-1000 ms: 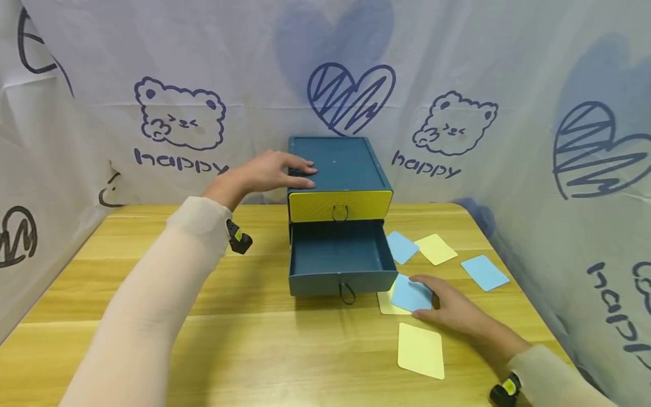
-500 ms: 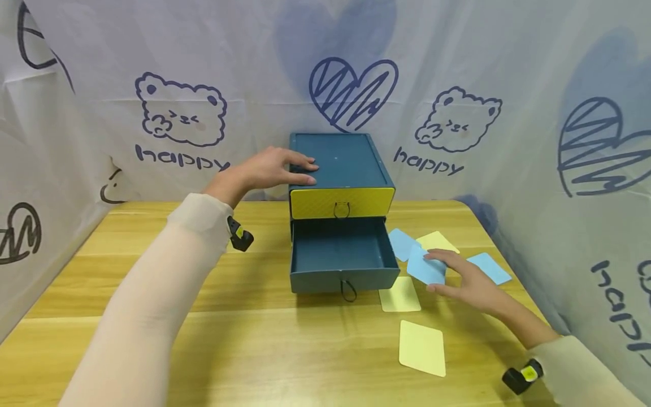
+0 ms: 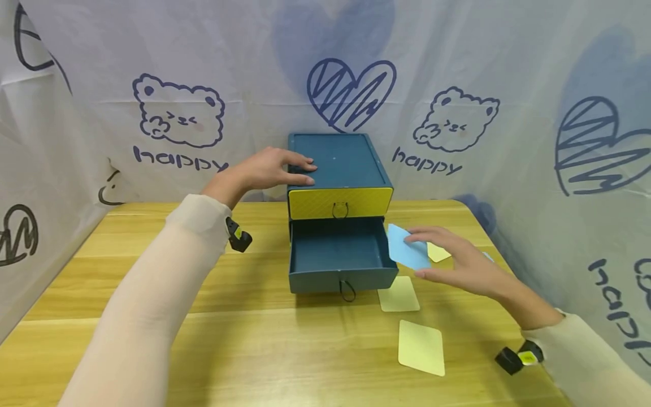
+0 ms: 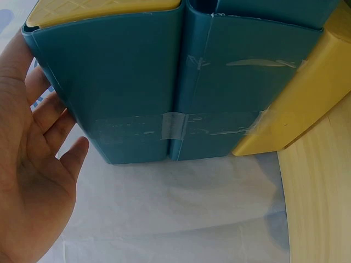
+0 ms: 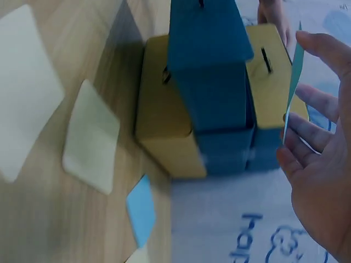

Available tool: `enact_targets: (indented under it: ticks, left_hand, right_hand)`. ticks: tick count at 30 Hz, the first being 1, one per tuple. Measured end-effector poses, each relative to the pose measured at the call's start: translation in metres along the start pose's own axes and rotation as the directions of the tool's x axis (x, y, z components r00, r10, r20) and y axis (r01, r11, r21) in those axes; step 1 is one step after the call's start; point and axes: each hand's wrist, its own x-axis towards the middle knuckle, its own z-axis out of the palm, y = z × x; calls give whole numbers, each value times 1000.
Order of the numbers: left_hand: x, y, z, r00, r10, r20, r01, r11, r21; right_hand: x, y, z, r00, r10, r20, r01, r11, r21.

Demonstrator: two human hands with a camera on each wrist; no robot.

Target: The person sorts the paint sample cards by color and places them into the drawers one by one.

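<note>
My left hand (image 3: 261, 169) rests on the near left of the top of a dark blue drawer cabinet (image 3: 338, 158), its fingers extended. In the left wrist view the same hand (image 4: 38, 159) lies alongside the cabinet's edge. My right hand (image 3: 460, 263) pinches a light blue card (image 3: 407, 251) between thumb and fingers, raised beside the right wall of the pulled-out blue drawer (image 3: 338, 282). The right wrist view shows this card (image 5: 295, 76) nearly edge-on. Above that drawer, the yellow drawer (image 3: 310, 204) is closed.
Two yellow cards lie on the wooden table (image 3: 254, 362): one (image 3: 399, 297) by the open drawer's corner, another (image 3: 421, 347) nearer me. A third yellow card (image 3: 438, 252) is partly behind my right hand. In the right wrist view a blue card (image 5: 141, 211) lies beside the cabinet.
My right hand has lifted the blue card off the yellow one beneath it and carried it up and left to the drawer's side. The left hand stays on the cabinet.
</note>
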Motion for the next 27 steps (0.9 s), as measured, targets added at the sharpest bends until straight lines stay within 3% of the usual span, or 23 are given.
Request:
enact_targets:
  ticks: [9, 15, 21, 27]
  left_hand:
    - [-2, 1, 0, 1000, -10, -5, 10, 1000, -9]
    - [-1, 0, 2, 1000, -3, -11, 2, 1000, -9]
    - [-1, 1, 2, 1000, 7, -12, -7, 1000, -6]
    - [0, 0, 3, 1000, 5, -14, -6, 1000, -11]
  right_hand:
    - [49, -19, 13, 990, -70, 120, 85, 988, -126]
    - [70, -21, 22, 981, -95, 169, 131, 967, -220]
    - [75, -20, 26, 986, -118, 118, 145, 956, -255]
    - [70, -13, 25, 998, -60, 4, 60, 973, -224]
